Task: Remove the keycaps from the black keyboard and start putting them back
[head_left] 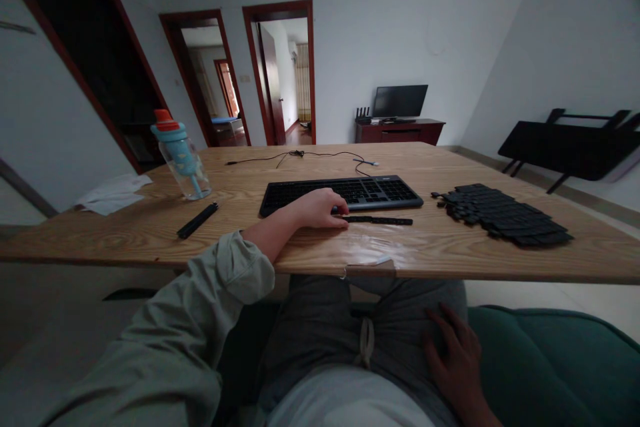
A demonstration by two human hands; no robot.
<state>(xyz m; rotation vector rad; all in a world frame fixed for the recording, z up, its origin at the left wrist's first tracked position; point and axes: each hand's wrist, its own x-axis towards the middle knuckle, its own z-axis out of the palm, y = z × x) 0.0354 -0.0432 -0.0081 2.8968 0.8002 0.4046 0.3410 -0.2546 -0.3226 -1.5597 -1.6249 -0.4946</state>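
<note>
- Currently: wooden table (150,227) carries everything; keyboard (370,192) sits mid-table, cable trailing off behind it.
- Pile of loose black keycaps (505,213) lies well right of the keyboard, untouched.
- Water bottle (181,157) and black pen-like tool (197,220) at left, apart from the work.
- Left hand (320,208) rests at the keyboard's front edge, fingers curled together, tips touching the long black bar (380,220) just in front.
- Right hand (457,353) lies flat on the lap, fingers loosely spread, holding nothing.
- Judgement: start of bar handling; next needs a firm pinch on its end.
</note>
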